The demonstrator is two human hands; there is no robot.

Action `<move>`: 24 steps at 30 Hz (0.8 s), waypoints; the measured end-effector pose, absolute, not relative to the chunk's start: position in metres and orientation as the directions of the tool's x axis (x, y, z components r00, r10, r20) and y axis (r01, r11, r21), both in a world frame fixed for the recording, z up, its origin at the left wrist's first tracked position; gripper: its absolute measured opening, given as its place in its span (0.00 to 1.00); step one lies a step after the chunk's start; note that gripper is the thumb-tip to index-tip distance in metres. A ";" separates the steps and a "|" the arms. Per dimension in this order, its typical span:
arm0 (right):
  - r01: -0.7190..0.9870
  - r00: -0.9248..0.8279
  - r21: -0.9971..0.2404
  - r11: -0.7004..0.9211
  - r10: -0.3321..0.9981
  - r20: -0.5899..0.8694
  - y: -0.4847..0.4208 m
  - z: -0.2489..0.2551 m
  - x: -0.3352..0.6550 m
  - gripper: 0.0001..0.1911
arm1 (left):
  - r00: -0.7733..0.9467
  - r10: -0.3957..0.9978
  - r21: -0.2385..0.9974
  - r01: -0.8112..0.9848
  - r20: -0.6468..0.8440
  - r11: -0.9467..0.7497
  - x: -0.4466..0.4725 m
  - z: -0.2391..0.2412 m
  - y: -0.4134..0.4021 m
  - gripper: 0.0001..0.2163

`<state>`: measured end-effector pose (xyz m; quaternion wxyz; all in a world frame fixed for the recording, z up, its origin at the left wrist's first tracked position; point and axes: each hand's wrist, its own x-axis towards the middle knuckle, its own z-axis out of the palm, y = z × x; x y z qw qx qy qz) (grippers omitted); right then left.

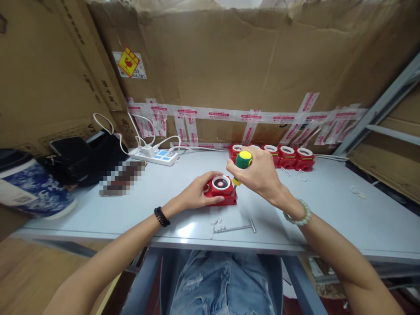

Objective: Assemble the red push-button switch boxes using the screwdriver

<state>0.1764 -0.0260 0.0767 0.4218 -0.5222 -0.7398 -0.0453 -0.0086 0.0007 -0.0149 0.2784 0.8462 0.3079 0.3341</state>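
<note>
A red box-like housing (226,200) with a white ring and a dark round face on top lies on the grey table. My left hand (201,191) is closed around its left side, thumb along the front edge. In my right hand (260,173) is a screwdriver (243,160) with a green and yellow handle, its shaft pointing down. The tip meets the right side of the housing's top; a screw there is too small to make out. Nearer the table's front edge lies a metal T-handled tool (234,229), with small white bits (218,222) by its left end.
Several similar red housings (287,156) stand in a row at the back, partly behind my right hand. A white power strip (157,155) with cables, a black bag (82,159) and a blue-white tub (31,186) occupy the left. Cardboard (223,57) walls the back.
</note>
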 end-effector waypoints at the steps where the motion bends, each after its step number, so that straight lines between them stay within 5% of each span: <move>1: 0.823 -0.096 -0.367 0.433 0.744 0.661 -0.024 0.077 0.176 0.16 | 0.588 0.708 0.677 0.336 0.392 -0.655 -0.009 -0.015 0.001 0.27; 15: 0.864 -0.187 -0.192 0.465 0.651 0.736 -0.028 0.071 0.170 0.14 | 0.582 0.712 0.668 0.351 0.394 -0.656 -0.010 -0.013 0.000 0.27; 20: 0.908 -0.300 -0.021 0.418 0.686 0.663 -0.030 0.081 0.176 0.19 | 0.587 0.715 0.677 0.349 0.381 -0.648 -0.010 -0.013 0.000 0.28; 24: 0.900 -0.363 -0.004 0.436 0.754 0.547 -0.039 0.097 0.181 0.18 | 0.582 0.715 0.681 0.343 0.387 -0.648 -0.010 -0.013 0.000 0.27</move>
